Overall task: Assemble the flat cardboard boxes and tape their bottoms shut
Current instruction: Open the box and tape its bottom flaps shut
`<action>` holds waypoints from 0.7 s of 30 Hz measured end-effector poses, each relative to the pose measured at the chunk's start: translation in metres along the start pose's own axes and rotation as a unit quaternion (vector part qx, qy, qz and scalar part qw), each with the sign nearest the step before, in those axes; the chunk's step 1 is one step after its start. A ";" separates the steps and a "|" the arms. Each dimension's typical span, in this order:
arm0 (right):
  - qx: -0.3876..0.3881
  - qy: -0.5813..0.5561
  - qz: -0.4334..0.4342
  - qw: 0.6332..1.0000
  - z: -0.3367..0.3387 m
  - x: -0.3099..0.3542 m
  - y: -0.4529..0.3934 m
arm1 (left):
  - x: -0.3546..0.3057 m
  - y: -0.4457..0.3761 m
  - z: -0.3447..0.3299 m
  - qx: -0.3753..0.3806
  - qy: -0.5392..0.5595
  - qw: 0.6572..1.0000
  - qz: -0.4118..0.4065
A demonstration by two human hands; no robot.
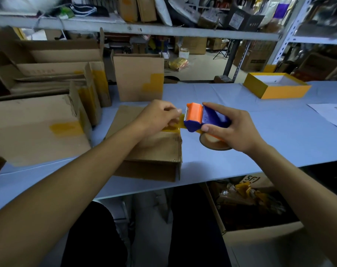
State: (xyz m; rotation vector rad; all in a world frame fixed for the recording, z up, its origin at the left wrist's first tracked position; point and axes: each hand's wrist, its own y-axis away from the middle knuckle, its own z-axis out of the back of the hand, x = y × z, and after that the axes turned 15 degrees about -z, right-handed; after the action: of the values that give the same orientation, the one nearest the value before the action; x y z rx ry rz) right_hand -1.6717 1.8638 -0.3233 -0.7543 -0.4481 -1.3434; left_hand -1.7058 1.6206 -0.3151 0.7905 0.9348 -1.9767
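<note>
A brown cardboard box (156, 151) lies on the pale blue table (260, 132) in front of me, its folded bottom flaps facing up. My right hand (233, 130) grips a blue and orange tape dispenser (200, 118) just past the box's right edge, with its tape roll (213, 144) below. My left hand (160, 114) pinches the free end of the yellowish tape (175, 127) at the dispenser's toothed blade, above the box's far right corner.
Taped boxes (138, 78) and a larger box (37, 130) stand to the left and behind. An orange shallow box (275, 85) sits at the far right, paper sheets (331, 114) at the right edge. Shelves (144, 29) run behind. An open carton (256, 214) sits under the table.
</note>
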 end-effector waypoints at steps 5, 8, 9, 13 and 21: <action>0.005 -0.002 0.019 1.000 -0.002 0.018 0.006 | -0.010 0.015 0.008 -0.002 0.099 0.991 0.085; 0.038 0.015 0.026 0.999 -0.002 0.026 0.009 | -0.012 0.024 0.014 -0.011 0.068 0.992 0.107; 0.053 0.020 0.028 0.998 -0.002 0.026 0.010 | -0.012 0.027 0.015 -0.009 0.059 0.992 0.111; 0.084 -0.009 0.024 0.996 -0.002 0.025 0.015 | -0.011 0.033 0.024 0.002 0.012 0.992 0.122; 0.099 0.005 -0.010 0.995 0.008 0.011 0.011 | 0.008 0.039 0.049 -0.017 0.005 0.986 0.168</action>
State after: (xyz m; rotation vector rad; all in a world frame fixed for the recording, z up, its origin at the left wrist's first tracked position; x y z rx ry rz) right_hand -1.6573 1.8618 -0.3127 -0.5812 -0.5735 -1.2998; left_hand -1.6864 1.5610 -0.3081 0.8762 0.7807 -1.6619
